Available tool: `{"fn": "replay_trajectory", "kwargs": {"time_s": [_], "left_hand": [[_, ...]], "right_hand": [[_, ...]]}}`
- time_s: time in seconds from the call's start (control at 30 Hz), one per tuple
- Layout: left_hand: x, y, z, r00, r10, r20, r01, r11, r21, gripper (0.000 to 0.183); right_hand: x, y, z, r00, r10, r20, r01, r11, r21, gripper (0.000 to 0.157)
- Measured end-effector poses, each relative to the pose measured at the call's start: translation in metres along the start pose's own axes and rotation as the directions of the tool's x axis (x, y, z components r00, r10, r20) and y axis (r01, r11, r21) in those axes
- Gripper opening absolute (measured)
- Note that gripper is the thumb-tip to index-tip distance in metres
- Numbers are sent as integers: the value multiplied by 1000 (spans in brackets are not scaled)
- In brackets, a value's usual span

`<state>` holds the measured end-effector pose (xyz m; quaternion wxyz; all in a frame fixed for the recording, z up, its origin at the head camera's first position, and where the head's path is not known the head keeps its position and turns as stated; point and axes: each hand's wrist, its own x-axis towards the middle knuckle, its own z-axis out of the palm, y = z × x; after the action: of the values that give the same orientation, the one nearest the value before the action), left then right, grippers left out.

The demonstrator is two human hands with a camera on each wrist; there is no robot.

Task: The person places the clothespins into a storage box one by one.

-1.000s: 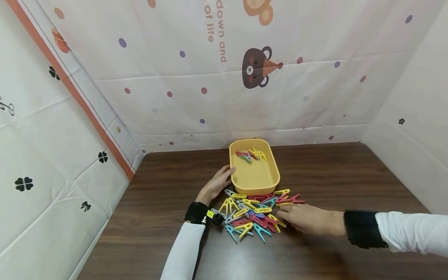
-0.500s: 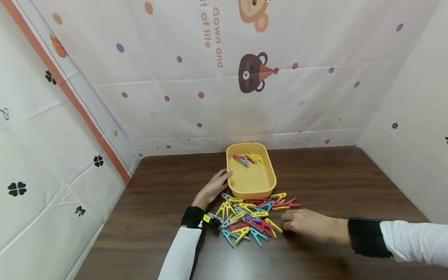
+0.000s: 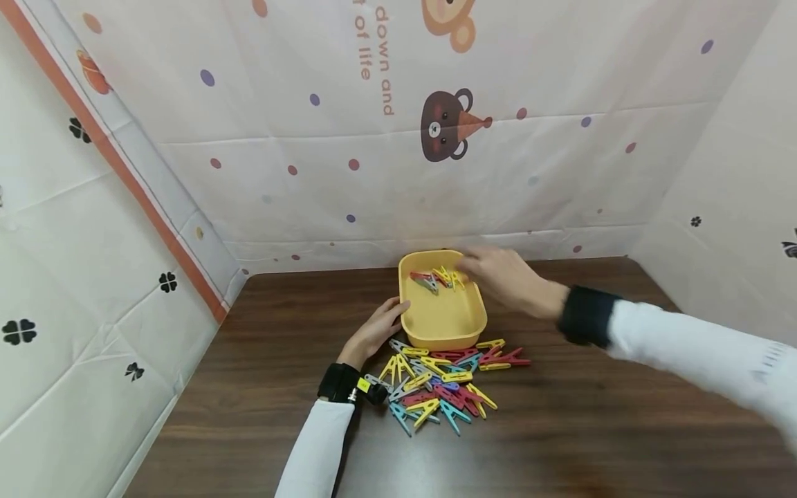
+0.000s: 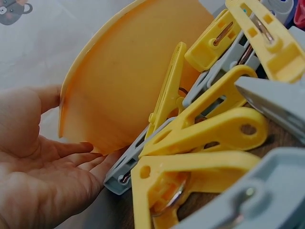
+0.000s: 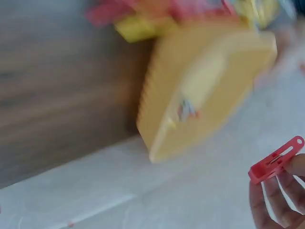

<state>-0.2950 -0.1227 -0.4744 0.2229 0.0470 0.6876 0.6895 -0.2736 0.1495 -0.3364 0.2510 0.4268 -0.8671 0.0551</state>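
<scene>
A yellow plastic basin (image 3: 441, 321) stands near the back of the table, with several red, yellow and grey clothespins (image 3: 426, 282) inside at its far end. My left hand (image 3: 373, 332) grips its left side, thumb at the rim (image 4: 61, 107) and fingers against the outer wall. In the right wrist view, my right hand (image 5: 281, 198) pinches a red clothespin (image 5: 274, 162) between thumb and fingers. The head view has this hand raised by the basin's far right rim, slightly blurred, with the clothespin hidden there. Several mixed clothespins (image 3: 457, 377) lie heaped against the basin's near side.
The dark wooden table (image 3: 560, 429) extends to both sides of the heap. Behind it rises a white printed cloth (image 3: 299, 207), close to the basin's far end, and further white cloth walls (image 3: 716, 173) flank the table.
My right hand has left the right edge of the heap and moved up and away to the basin's far right rim, carrying a red clothespin. The left hand keeps its hold on the basin.
</scene>
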Motion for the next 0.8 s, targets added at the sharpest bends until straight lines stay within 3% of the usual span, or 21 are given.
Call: {"fn": "replay_trajectory", "kwargs": {"time_s": [0.1, 0.17, 0.23, 0.37, 0.47, 0.5, 0.67, 0.8], "left_hand": [[0, 0, -1, 1000, 0, -3, 0, 1000, 2, 68], [0, 0, -2, 1000, 0, -3, 0, 1000, 2, 68], [1, 0, 0, 1000, -1, -6, 1, 1000, 2, 67], [2, 0, 3, 1000, 0, -16, 0, 1000, -4, 63], [3, -2, 6, 1000, 1, -13, -1, 1000, -4, 64], [3, -3, 7, 1000, -4, -8, 4, 1000, -1, 64], [2, -6, 7, 1000, -20, -2, 20, 1000, 0, 64], [3, -3, 2, 1000, 0, -8, 0, 1000, -4, 64]], "right_hand": [[49, 15, 18, 978, 207, 28, -209, 976, 59, 9], [78, 22, 35, 936, 339, 96, -346, 935, 73, 13], [95, 30, 54, 868, 463, 180, -481, 873, 76, 15], [102, 42, 92, 700, 636, 325, -675, 738, 10, 17], [96, 46, 117, 617, 701, 359, -734, 676, -59, 24], [94, 47, 123, 598, 713, 367, -746, 662, -71, 24], [86, 46, 145, 551, 733, 398, -777, 625, -78, 22], [90, 45, 147, 536, 734, 417, -786, 614, -69, 23]]}}
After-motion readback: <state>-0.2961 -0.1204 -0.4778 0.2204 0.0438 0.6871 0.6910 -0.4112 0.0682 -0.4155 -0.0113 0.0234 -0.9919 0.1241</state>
